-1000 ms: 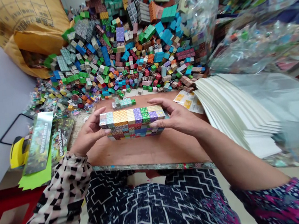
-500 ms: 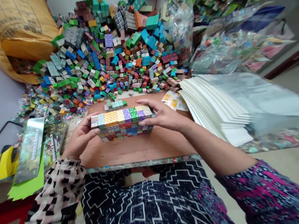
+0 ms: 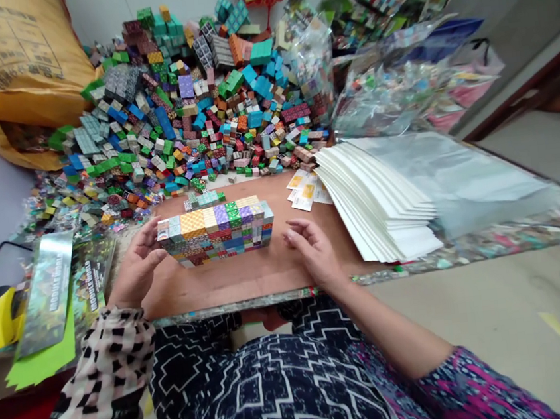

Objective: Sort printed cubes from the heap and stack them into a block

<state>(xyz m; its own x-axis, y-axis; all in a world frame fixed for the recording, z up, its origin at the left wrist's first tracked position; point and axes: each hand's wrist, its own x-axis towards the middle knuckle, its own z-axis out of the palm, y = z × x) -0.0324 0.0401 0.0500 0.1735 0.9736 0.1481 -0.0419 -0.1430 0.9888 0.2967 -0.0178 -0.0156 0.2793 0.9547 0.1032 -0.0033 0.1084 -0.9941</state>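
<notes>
A long stack of patterned cube blocks (image 3: 217, 233) stands upright on the brown board (image 3: 248, 283), its top row yellow, cream, purple and green. At the stack's left end is my left hand (image 3: 138, 261), thumb and fingers apart, its fingertips against or very near the end blocks. To the right of the stack, with a gap between, my right hand (image 3: 314, 249) hovers over the board, fingers loosely bent and nothing visible in them. Just behind the stack lies a short row of pale and green blocks (image 3: 203, 199).
A large heap of loose blocks (image 3: 220, 116) fills the back. White sheets (image 3: 380, 205) are piled at the right, beside small yellow-and-white cards (image 3: 303, 190). Printed cards (image 3: 50, 287) and a yellow tool (image 3: 1, 319) lie left. A yellow sack (image 3: 19, 63) stands back left.
My right hand has let go of the stack's right end and moved right and toward me. My left hand has loosened at the left end. The camera view has shifted slightly right.
</notes>
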